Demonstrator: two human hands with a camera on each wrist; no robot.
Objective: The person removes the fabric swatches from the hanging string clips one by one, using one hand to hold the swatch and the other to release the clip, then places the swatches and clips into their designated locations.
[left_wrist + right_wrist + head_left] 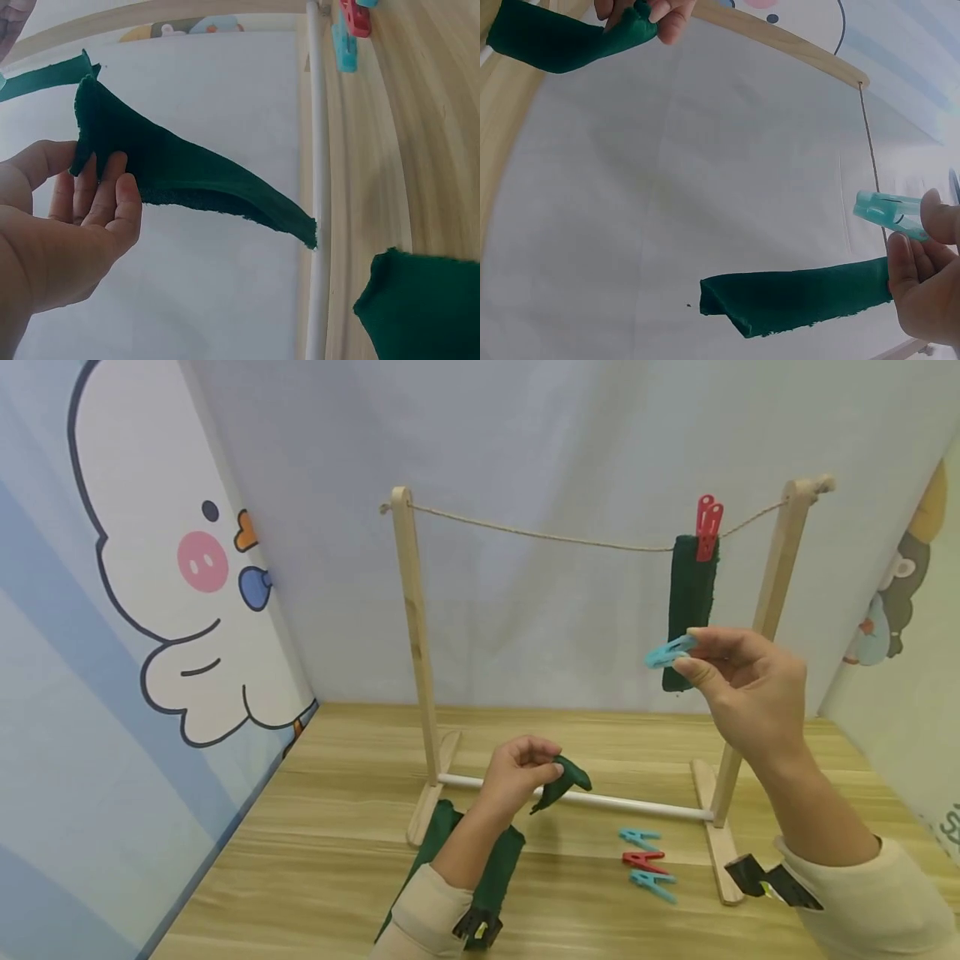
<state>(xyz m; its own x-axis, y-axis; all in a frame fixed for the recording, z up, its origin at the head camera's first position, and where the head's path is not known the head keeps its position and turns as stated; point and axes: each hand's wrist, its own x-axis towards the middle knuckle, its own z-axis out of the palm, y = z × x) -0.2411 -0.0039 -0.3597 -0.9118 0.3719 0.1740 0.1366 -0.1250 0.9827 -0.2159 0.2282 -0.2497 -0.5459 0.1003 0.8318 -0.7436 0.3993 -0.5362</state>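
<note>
A small wooden drying rack [411, 635] with a twine line [540, 535] stands on the wooden table. One dark green cloth strip [690, 602] hangs from the line under a red clothespin [707, 525]. My right hand [738, 689] is raised in front of that strip and pinches a light blue clothespin [667, 652] [889, 211]. My left hand [517, 772] is lower, near the rack's white bottom bar [600, 803], and grips one end of another green cloth strip [561, 781] [187, 180], which droops from its fingers.
A further green cloth [495, 868] lies on the table under my left forearm. Two blue clothespins and a red one [645, 860] lie by the rack's right foot. Cartoon-printed panels wall in the left and right sides.
</note>
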